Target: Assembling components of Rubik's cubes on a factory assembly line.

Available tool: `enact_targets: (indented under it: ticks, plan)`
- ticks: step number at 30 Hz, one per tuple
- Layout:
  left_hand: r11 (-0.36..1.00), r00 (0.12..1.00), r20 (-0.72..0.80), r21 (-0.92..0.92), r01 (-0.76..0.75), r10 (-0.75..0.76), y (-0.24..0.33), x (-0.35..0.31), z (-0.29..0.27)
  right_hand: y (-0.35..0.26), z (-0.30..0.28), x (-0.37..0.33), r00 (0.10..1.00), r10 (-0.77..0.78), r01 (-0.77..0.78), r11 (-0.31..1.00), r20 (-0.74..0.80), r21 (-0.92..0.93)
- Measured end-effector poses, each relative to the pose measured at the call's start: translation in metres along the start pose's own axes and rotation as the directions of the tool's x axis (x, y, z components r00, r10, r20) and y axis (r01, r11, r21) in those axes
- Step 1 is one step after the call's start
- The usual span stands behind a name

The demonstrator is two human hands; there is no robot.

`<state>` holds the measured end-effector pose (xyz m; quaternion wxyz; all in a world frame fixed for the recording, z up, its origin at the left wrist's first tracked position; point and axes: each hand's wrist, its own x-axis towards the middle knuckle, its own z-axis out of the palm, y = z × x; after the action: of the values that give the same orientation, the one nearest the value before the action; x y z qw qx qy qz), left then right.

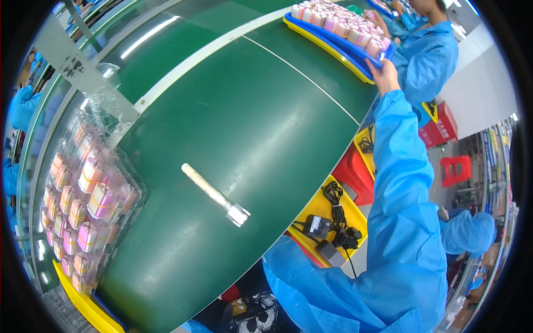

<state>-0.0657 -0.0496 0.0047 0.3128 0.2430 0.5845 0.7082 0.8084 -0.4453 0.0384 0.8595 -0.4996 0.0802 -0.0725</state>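
Observation:
At the upper right, my right hand (387, 76) reaches out on a blue-sleeved arm, its fingers closed on the near corner of a blue tray (355, 54). Many small pink and white packs (340, 22) fill that tray, which sits on a yellow tray (327, 49). My left hand is out of view; only a scrap of blue sleeve shows at the lower edge. A pale stick with a silvery, slotted end (214, 193) lies on the green table (266, 133), apart from my hand.
Stacked clear plastic trays (130, 191) of banded packs stand at the left, by a yellow tray (83, 302). Below the table edge, a yellow bin (355, 213) holds black cables and adapters near a red stool (355, 175). A co-worker (430, 55) in blue sits beyond the trays.

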Motion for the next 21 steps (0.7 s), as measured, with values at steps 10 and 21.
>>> enact_targets:
  ticks: [10,21]
  plan:
    - [0.984,0.994,-0.095,-0.162,-0.070,0.055,0.018,0.077,-0.074,0.014,-0.016,-0.007,0.998,-0.057,0.055,0.985,0.003,0.163]
    - [0.975,0.997,0.005,-0.208,-0.074,0.076,0.027,0.047,-0.066,0.005,-0.069,-0.074,0.966,0.083,-0.146,0.956,0.246,0.254]
